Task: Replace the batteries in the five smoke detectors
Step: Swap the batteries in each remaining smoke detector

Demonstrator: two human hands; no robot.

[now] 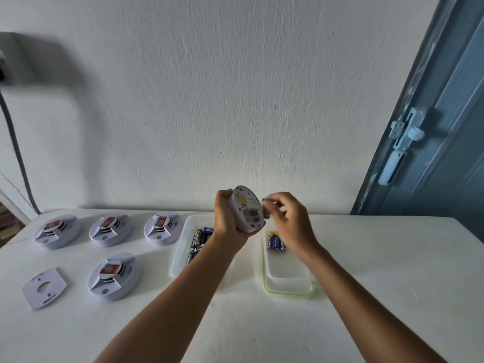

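Observation:
My left hand (227, 218) grips a white smoke detector (248, 209), raised above the table with its back side turned to me and the battery bay uncovered. My right hand (286, 218) pinches a small dark battery (266, 206) at the detector's right edge. Several more detectors lie face up at the left, among them one at the back left (56, 231) and one nearer me (114, 276). A detached white mounting plate (44, 287) lies at the front left.
Two clear plastic tubs stand on the white table (392, 271): the left tub (180, 254) holds several dark batteries (197, 242), the green-rimmed right tub (288, 290) holds three blue batteries (275, 241). A white wall runs behind, a blue door (445, 142) at the right.

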